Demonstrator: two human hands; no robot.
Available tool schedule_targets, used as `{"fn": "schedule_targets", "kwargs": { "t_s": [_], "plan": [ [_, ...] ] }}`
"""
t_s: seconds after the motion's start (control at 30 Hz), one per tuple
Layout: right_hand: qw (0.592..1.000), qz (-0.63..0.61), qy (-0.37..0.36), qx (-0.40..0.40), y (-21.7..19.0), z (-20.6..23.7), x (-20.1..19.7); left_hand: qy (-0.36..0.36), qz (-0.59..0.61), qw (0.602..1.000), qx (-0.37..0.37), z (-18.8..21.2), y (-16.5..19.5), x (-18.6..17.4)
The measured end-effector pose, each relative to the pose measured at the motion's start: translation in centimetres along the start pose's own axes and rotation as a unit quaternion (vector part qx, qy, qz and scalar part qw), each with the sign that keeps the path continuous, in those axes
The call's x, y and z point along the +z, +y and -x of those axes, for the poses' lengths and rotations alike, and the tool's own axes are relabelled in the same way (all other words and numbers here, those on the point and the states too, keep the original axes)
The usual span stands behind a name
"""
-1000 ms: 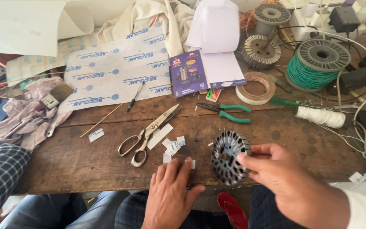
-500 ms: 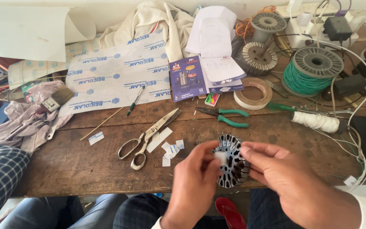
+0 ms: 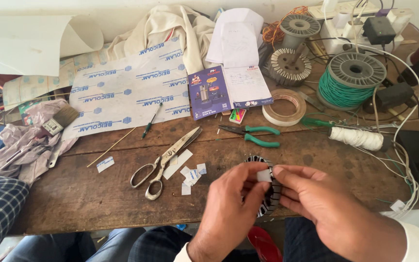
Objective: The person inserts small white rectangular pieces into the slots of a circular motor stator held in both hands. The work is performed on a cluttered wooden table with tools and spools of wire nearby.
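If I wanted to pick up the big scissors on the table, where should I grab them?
Probably best by the two loop handles of the scissors. They lie flat on the wooden table with the loops at the near end, pointing toward the person, and the blades pointing away. So come from the near side and keep fingers off the blades.

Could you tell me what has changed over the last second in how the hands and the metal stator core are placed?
The left hand rose off the table and joined the right hand at the stator core, now turned edge-on; both pinch a small white paper piece. Scissors and pliers stayed put.
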State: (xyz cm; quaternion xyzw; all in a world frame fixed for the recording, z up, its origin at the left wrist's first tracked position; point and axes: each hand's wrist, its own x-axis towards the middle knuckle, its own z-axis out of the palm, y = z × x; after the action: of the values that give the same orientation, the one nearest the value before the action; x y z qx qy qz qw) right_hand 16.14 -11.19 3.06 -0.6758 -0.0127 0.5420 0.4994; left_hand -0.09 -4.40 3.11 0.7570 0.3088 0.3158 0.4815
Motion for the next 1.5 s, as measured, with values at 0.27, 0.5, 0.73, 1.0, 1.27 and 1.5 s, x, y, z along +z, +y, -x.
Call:
{"fn": "schedule_targets", "kwargs": {
  "t_s": [0.27,0.5,0.73,1.0,1.27,1.5],
  "plan": [
    [1.0,-0.009,-0.007,-0.019,1.5,-1.8,-0.6,0.049,-0.077,0.996,0.006,0.2,-0.3,0.3],
    [1.0,-0.015,-0.019,-0.018,1.9,-2.1,-1.0,0.056,-0.093,0.994,-0.001,-0.1,-0.2,0.9],
    [1.0,0.007,-0.024,-0.014,1.7,-1.6,-0.9,0.065,-0.117,0.991,-0.027,0.1,0.2,1.4],
    [1.0,0.003,-0.02,-0.002,1.7,-1.3,-0.8,0.057,-0.152,0.986,0.042,0.3,0.4,1.2],
    [1.0,0.013,-0.014,-0.015,2.0,-1.2,-0.8,0.035,-0.139,0.989,0.032,0.0,0.1,0.7],
    [0.999,-0.01,-0.039,-0.027,2.4,-1.3,-0.9,0.061,-0.115,0.99,0.055,-0.1,-0.4,0.4]
  ]
}}
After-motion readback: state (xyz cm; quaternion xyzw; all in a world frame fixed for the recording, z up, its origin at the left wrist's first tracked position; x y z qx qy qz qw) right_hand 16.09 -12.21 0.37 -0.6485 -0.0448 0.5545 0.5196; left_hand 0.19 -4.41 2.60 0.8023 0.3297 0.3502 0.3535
